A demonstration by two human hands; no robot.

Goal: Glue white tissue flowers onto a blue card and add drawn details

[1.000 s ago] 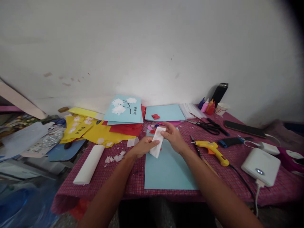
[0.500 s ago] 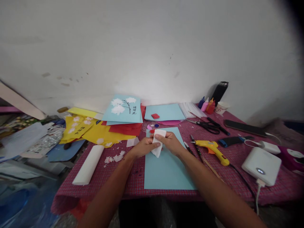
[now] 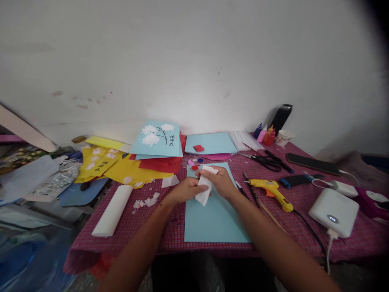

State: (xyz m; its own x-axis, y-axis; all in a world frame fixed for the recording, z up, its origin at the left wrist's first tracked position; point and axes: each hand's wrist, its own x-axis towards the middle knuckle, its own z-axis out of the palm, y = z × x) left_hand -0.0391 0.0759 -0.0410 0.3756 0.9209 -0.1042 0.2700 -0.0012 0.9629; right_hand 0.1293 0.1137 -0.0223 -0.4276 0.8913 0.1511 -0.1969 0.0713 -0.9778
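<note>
Between my two hands is a small folded piece of white tissue paper (image 3: 204, 194). My left hand (image 3: 186, 189) pinches its lower left side, thumb on top. My right hand (image 3: 222, 181) grips its upper end, with the thumb across it. Beneath them a light blue sheet of paper (image 3: 214, 225) lies flat on the checked tablecloth (image 3: 146, 235). Just beyond the tissue are small dishes of paint (image 3: 194, 163) in pink, red and blue. To the left lie torn white scraps (image 3: 147, 202) and a flattened white paper roll (image 3: 113, 211).
On the right lie a yellow glue gun (image 3: 269, 190), black scissors (image 3: 264, 161), a blue-black knife (image 3: 294, 181) and a white power bank (image 3: 334, 213). Paint bottles (image 3: 265, 136) and a black flask (image 3: 281, 118) stand near the wall. A flower picture (image 3: 158, 140) tops the papers at the back.
My right hand has come down from above the tissue and now grips its upper end. The tissue has shifted slightly toward the right, still in both hands.
</note>
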